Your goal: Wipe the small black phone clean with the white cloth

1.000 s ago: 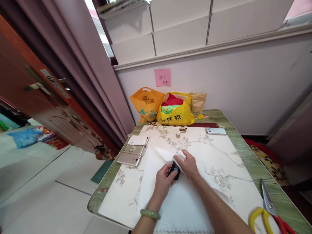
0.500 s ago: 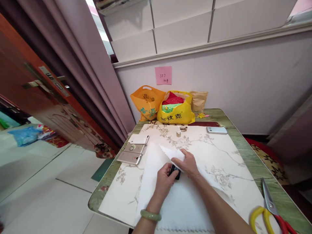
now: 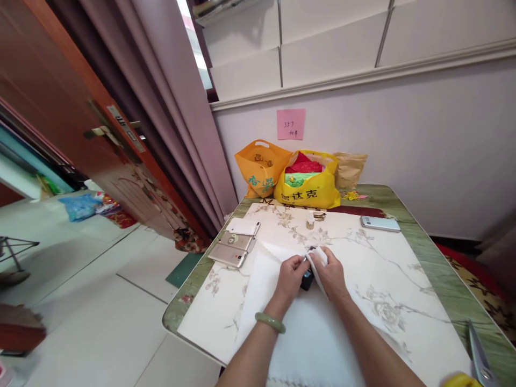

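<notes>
My left hand (image 3: 291,277), with a green bangle (image 3: 270,322) on its wrist, is closed on a small black object (image 3: 307,280) at the middle of the table. A fold of white cloth (image 3: 314,333) is pinched in my right hand (image 3: 331,273), pressed against the top of the black object. The rest of the cloth lies spread beneath both hands and forearms. My fingers cover part of the black object, so what it is cannot be made out.
Three phones (image 3: 228,253) lie at the left, another phone (image 3: 380,223) at the right. A small bottle (image 3: 310,220), an orange bag (image 3: 262,169) and a yellow bag (image 3: 308,188) stand behind. Scissors (image 3: 479,357) lie at the near right edge.
The view has turned left, so the table appears further right. My right hand has brought the lifted cloth fold down and around onto the black object, which shows below my fingers.
</notes>
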Tool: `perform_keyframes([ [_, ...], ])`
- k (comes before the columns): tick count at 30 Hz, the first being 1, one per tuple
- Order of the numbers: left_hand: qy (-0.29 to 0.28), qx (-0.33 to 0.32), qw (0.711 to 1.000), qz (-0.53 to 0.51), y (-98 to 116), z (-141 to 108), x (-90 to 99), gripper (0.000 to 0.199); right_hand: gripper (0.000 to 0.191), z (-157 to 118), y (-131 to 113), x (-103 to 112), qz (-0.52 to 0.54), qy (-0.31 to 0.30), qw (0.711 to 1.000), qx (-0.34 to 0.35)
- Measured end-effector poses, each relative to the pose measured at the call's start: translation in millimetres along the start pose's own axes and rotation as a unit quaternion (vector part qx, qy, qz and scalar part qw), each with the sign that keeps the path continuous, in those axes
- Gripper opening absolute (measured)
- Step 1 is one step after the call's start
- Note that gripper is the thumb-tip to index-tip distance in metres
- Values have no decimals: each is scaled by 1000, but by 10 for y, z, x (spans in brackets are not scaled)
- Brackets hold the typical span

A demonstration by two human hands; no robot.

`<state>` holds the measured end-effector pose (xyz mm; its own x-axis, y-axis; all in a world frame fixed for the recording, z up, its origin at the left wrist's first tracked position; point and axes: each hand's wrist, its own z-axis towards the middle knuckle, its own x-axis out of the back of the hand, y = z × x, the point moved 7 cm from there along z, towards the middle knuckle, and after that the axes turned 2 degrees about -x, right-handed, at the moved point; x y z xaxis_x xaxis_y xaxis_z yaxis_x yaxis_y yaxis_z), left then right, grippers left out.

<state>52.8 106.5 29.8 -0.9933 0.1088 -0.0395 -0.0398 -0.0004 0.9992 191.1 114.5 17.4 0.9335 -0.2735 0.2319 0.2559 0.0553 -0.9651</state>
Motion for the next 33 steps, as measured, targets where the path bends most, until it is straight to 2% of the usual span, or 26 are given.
perform_keyframes([
  [3, 57, -8, 998, -38, -68, -15, -11, 27, 43, 8, 33, 25, -1, -3, 1000, -17],
  [8, 36, -11, 999, -38, -156, -84, -54, 26, 54, -5, 77, 94, -46, 59, 997, -28],
  [14, 103, -14, 990, -99, -192, -96, 92, 25, 45, -53, -11, -42, -79, -24, 997, -11],
  [17, 85, -18, 991, -105, -191, -93, 79, 24, 47, -57, -1, -25, -97, -10, 995, -12],
  [21, 38, 13, 992, -122, -218, -88, 22, 25, 50, -49, 10, 33, -57, 40, 998, -6],
  [23, 24, 14, 992, -125, -206, -83, 14, 24, 47, -47, -10, 29, -29, 37, 999, -4],
  [29, 7, -6, 995, -101, -177, -55, 17, 22, 37, -39, -79, -42, -3, -29, 1000, 4],
  [33, -11, 0, 997, -78, -190, -41, -30, 30, 45, -9, 13, 6, -10, 22, 1000, -7],
])
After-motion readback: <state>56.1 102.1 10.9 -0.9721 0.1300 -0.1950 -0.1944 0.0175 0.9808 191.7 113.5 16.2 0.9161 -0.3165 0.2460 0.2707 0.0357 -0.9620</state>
